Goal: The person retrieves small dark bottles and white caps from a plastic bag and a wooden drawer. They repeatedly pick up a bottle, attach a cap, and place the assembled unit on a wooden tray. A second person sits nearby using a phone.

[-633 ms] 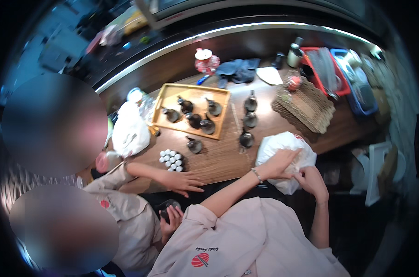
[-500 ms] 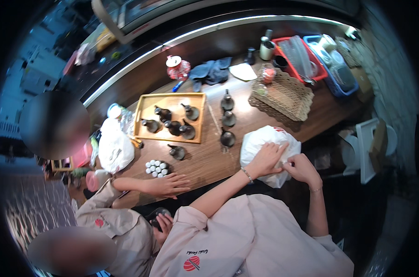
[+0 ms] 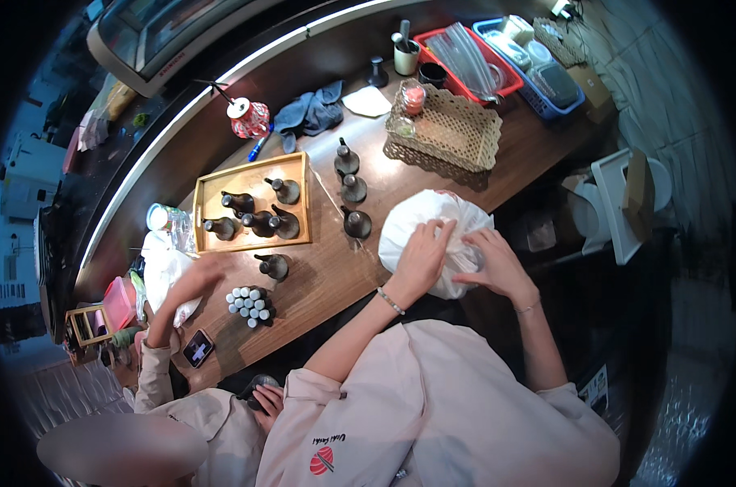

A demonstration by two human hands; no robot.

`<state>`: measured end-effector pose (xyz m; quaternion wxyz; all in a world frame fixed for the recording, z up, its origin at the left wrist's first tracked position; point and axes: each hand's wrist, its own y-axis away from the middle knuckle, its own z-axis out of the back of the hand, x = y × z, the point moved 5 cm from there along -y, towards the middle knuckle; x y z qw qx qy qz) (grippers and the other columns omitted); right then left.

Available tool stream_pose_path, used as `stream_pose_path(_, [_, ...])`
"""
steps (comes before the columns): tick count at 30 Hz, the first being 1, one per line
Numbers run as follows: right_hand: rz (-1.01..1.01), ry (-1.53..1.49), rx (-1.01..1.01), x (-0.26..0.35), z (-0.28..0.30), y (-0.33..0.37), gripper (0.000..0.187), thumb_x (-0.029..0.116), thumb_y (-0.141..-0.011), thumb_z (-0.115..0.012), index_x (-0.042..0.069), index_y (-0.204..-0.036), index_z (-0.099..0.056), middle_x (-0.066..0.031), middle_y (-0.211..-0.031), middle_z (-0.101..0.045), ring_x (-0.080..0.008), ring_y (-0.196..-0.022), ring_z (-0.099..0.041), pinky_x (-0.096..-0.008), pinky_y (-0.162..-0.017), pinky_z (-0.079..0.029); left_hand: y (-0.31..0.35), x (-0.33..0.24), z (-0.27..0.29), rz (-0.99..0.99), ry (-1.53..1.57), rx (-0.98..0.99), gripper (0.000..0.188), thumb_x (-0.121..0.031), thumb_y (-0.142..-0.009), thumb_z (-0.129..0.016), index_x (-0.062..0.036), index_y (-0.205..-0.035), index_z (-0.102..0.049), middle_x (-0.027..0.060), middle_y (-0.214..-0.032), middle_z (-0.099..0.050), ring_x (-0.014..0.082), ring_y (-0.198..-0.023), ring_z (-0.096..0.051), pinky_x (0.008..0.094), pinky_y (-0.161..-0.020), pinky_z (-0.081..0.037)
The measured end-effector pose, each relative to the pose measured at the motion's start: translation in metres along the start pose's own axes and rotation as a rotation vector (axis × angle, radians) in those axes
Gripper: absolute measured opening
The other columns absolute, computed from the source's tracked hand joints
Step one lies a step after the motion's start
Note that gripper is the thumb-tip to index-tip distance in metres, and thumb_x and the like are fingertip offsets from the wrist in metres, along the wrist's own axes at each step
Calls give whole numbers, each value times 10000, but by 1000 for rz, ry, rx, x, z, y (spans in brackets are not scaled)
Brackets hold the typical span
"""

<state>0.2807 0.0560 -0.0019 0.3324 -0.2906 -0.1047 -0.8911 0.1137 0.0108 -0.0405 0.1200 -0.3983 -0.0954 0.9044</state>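
A rounded white plastic bag (image 3: pixel 402 223) sits at the table's near edge, its top gathered into creases. My left hand (image 3: pixel 421 258) lies over the top of it, fingers bent down onto the crumpled plastic, thumb hidden. On the bag's right side is my right hand (image 3: pixel 499 266), with thumb and fingers spread apart and their tips at the gathered folds. What the bag contains is hidden. Just left of it, a short row of dark round bottles (image 3: pixel 357 223) with narrow necks stands on the table.
To my left, a co-worker's blurred hand (image 3: pixel 197 280) reaches over another white bag (image 3: pixel 163 264). A wooden tray (image 3: pixel 307 195) holds several dark bottles. White-capped small bottles (image 3: pixel 248 304) and a phone (image 3: pixel 198 349) lie nearer. Woven baskets (image 3: pixel 465 134), a red basket (image 3: pixel 510 81) and a blue basket (image 3: pixel 559 105) stand behind.
My right hand has gone from a pinch to spread fingers, and my left hand has bent in toward the bag's top. The co-worker's hand moved left, uncovering the phone. The view shifted.
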Motion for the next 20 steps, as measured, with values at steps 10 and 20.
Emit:
stream_pose_path(10, [-570,-78,-494,-60,17,31,163,114,-872,-674,24,-1002,-635,-165,-918,-668,-343,-915,-657,-428,-820,-521,-11,2,86,141,-19,-493,466,108,-808,-572,13,-1263,-601,176,-1040,-681,369,-939,-703,439,-845,-560])
stream_pose_path(20, [55,-421,-250,35,29,-14,421,-35,-804,-583,13,-1216,-656,-201,-1368,-638,-332,-1290,-615,-393,-1095,-461,-10,4,88,483,774,45,650,72,-947,-525,-100,-1561,-396,170,-1322,-644,112,-778,-642,216,-703,-523])
